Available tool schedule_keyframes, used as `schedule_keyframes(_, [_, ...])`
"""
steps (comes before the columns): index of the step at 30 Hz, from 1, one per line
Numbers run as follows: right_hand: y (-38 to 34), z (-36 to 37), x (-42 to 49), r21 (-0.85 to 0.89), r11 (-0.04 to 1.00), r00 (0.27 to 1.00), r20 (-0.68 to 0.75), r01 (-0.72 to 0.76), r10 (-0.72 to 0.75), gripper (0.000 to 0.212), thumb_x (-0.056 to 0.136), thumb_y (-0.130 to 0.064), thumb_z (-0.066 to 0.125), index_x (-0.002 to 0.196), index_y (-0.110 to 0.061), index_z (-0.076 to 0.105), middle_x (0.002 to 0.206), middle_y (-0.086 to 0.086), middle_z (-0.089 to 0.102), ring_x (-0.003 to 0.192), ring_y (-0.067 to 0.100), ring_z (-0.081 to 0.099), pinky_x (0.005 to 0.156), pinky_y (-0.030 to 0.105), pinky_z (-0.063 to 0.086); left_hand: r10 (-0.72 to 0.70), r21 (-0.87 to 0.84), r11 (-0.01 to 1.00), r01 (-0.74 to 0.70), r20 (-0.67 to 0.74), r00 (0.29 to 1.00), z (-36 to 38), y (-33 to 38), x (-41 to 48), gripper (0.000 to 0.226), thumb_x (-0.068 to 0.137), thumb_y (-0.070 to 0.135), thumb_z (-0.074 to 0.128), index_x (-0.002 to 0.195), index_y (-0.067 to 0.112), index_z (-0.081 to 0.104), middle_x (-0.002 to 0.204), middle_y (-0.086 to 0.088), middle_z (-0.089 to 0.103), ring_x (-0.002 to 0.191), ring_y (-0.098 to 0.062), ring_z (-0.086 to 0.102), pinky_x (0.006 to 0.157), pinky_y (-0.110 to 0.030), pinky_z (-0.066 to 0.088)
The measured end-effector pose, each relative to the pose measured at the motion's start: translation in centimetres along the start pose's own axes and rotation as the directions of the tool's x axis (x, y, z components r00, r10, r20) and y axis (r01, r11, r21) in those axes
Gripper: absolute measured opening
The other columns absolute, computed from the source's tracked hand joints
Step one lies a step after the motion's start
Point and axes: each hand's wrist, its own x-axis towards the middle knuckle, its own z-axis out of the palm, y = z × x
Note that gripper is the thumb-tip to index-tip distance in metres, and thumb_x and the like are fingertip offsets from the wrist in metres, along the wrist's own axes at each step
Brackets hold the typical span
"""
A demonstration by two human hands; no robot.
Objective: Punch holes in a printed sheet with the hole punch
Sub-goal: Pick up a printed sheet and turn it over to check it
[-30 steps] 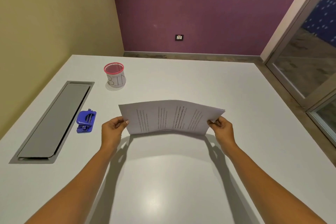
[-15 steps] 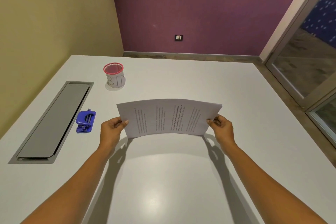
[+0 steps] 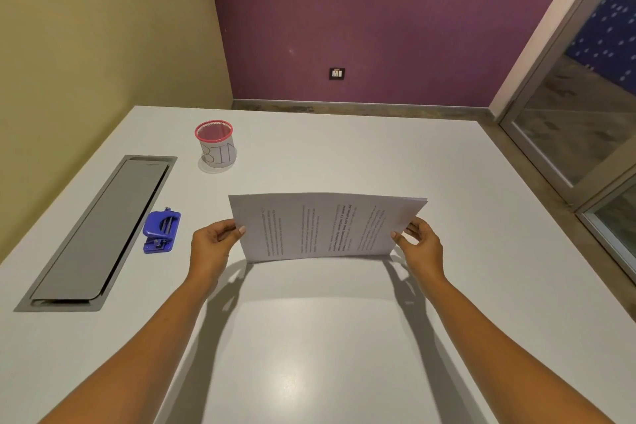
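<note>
A printed sheet, white with columns of text, stands tilted above the white table, its lower edge close to the tabletop. My left hand pinches its left edge. The sheet's right edge is pinched by my right hand. A small blue hole punch lies on the table to the left of my left hand, apart from it.
A mesh cup with a pink rim and a paper label reading BIN stands at the back left. A long grey cable hatch is set into the table along the left. A glass door is at the right.
The sheet has flattened from an upward bow and dropped lower toward the table. Both hands keep their hold on its edges.
</note>
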Motion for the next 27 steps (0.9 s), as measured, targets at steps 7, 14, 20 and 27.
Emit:
schedule_keyframes(7, [1.3,1.0,-0.7,-0.123,0.964,0.970,-0.085,-0.237,0.228,0.030,0.083,-0.015,0.067,0.108,-0.004,0.053,0.109,0.015,0.063,0.090,0.026,0.058,0.084,0.035,0.049,-0.001,0.000,1.000,0.001,-0.025,1.000,0.8,0.2,-0.2,0.023,0.086,0.002,0.059,0.108,0.000,0.064,0.098,-0.012,0.068,0.080,-0.025,0.065,0.071,-0.025,0.052])
schedule_keyframes(14, [1.4,3.0,-2.4,-0.134,0.925,0.881,0.282,-0.356,0.380,0.017,0.086,-0.022,0.064,0.089,-0.005,0.063,0.090,0.013,0.064,0.080,0.021,0.060,0.077,0.032,0.051,-0.098,-0.122,0.988,0.092,-0.046,0.994,1.6,-0.2,-0.7,0.020,0.087,-0.005,0.055,0.105,-0.003,0.063,0.092,-0.011,0.066,0.057,-0.004,0.068,0.060,-0.016,0.057])
schedule_keyframes(20, [0.8,4.6,-3.0,0.005,0.884,0.823,0.367,-0.467,0.432,0.024,0.089,-0.023,0.059,0.083,0.000,0.060,0.076,0.015,0.056,0.067,0.024,0.052,0.066,0.028,0.046,-0.187,-0.272,0.946,0.174,-0.023,0.982,2.0,-0.5,-1.2,0.024,0.085,-0.005,0.058,0.108,-0.007,0.060,0.082,-0.006,0.068,0.056,-0.004,0.068,0.054,-0.013,0.054])
schedule_keyframes(27, [0.2,4.8,-2.1,0.373,0.762,0.844,0.322,-0.529,0.429,0.004,0.090,-0.002,0.056,0.089,-0.001,0.059,0.085,0.009,0.062,0.059,0.015,0.059,0.067,0.022,0.057,-0.235,-0.357,0.906,0.230,0.028,0.971,2.3,-0.9,-2.0,0.015,0.086,-0.003,0.057,0.099,0.001,0.064,0.084,-0.006,0.070,0.062,-0.008,0.070,0.061,-0.017,0.057])
